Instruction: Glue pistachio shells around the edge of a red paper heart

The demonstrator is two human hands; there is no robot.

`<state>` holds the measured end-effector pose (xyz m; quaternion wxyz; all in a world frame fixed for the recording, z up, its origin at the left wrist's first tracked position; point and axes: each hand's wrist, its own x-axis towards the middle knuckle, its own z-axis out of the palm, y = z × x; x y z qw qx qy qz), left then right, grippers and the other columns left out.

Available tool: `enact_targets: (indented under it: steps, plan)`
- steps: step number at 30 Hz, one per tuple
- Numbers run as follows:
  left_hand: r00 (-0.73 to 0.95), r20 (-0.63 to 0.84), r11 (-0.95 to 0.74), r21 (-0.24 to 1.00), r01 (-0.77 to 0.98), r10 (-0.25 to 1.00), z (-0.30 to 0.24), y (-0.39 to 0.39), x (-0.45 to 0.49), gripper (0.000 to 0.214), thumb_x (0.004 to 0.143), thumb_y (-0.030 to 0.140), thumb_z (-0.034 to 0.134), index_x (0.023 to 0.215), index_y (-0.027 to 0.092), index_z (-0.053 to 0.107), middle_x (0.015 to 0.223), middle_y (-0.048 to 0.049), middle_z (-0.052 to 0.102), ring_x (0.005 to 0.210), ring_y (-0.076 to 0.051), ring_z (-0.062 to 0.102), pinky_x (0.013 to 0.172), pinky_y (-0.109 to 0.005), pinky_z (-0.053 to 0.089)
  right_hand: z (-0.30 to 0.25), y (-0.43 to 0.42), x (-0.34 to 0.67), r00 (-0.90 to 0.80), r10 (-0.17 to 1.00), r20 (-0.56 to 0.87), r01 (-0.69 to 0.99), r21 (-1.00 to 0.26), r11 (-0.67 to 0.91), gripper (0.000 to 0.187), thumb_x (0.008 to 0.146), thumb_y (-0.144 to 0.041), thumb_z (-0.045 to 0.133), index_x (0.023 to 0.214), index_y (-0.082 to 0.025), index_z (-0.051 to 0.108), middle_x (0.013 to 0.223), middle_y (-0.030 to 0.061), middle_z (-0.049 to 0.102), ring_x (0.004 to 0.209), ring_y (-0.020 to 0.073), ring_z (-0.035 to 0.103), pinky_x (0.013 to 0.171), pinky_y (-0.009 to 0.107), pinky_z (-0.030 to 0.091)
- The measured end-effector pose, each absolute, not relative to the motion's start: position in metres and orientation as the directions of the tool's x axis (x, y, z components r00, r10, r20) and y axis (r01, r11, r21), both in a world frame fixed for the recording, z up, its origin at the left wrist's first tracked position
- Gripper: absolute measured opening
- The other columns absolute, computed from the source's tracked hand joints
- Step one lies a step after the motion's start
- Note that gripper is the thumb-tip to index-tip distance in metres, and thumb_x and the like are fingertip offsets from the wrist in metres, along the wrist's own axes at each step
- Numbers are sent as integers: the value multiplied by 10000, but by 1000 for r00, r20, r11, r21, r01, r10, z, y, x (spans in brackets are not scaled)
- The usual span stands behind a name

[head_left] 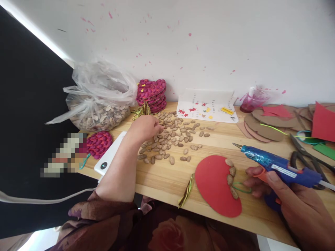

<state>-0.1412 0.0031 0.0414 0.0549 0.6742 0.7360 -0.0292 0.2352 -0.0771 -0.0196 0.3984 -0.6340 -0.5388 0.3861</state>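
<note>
My right hand (290, 197) grips a blue hot glue gun (264, 162), fingers around its orange trigger and the nozzle pointing left. Below the nozzle lies a red rounded cutout (213, 184) with a short row of peanuts (230, 180) along its upper right edge. A yellow-and-dark tassel (186, 191) hangs at its left side, and a green cord loop (242, 190) at its right. My left hand (146, 127) reaches into loose unshelled peanuts (171, 160), its fingers bent together at the pile's left part. What the fingertips hold, if anything, is hidden.
A plastic bag (101, 101) of peanut shells stands back left, beside stacked purple-red pieces (154, 94). Under my left forearm lies a white phone (104, 166). Star-strewn paper (206, 104), a pink-stained cup (250, 103), cardboard cutouts (264, 129) and scissors (303, 148) lie behind and right.
</note>
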Motion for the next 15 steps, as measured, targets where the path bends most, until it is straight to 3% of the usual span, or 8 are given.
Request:
enact_targets:
  steps: [2,5,15]
  plan:
    - [-69,-87,78,105,991,994,41,3,-143,222,873,245,579,949,226,786,919,-55,790,844,-229,701,754,-290,477,-18,-77,234,125,990,-63,366,-925,-105,410,773,-670,703,770,-267,779,718,64,780,590,261,708,522,348,591]
    - [-18,-107,35,158,987,994,37,5,-146,344,812,115,571,1031,264,790,996,-20,792,889,-205,699,786,-266,478,-17,-78,234,128,990,-55,375,-922,-99,388,777,-655,707,773,-274,784,706,60,777,575,249,692,508,336,583]
    - [-24,-152,37,79,996,988,36,4,-146,214,792,185,629,935,239,779,961,-30,783,874,-213,693,732,-270,464,-19,-78,236,122,989,-83,368,-922,-122,434,776,-688,692,799,-264,781,752,73,787,594,249,697,508,331,571]
